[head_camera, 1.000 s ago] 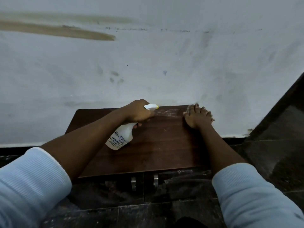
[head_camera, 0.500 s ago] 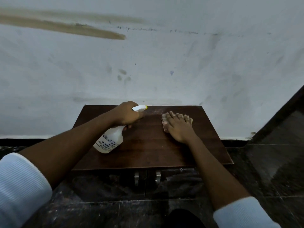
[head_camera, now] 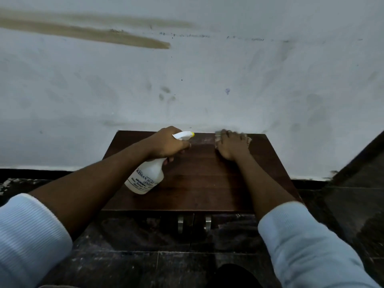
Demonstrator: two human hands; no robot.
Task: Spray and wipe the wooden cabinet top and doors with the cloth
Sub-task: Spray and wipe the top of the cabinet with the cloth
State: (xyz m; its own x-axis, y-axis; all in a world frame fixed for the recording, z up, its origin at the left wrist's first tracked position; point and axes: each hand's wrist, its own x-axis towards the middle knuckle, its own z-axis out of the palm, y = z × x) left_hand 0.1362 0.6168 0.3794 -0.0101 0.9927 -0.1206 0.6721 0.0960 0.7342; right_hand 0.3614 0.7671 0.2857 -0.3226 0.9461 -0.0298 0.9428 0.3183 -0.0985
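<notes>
Cabinet top (head_camera: 207, 183) wipe: right hand (head_camera: 231, 144), fingers flat, presses cloth (head_camera: 218, 135) along back edge for contact; left hand (head_camera: 166, 143) clenches spray bottle (head_camera: 147, 177), nozzle toward surface, likely ready to respray.

right hand (head_camera: 231, 145) and cloth (head_camera: 217, 134) slid toward wall (head_camera: 207, 80)

The cloth (head_camera: 248, 139) is mostly hidden under the right hand (head_camera: 231, 145); both are motion-blurred. The left hand (head_camera: 166, 143) covers the trigger of the bottle (head_camera: 148, 173); its label's small print is illegible. The doors (head_camera: 135, 231) are dark and steeply foreshortened.
</notes>
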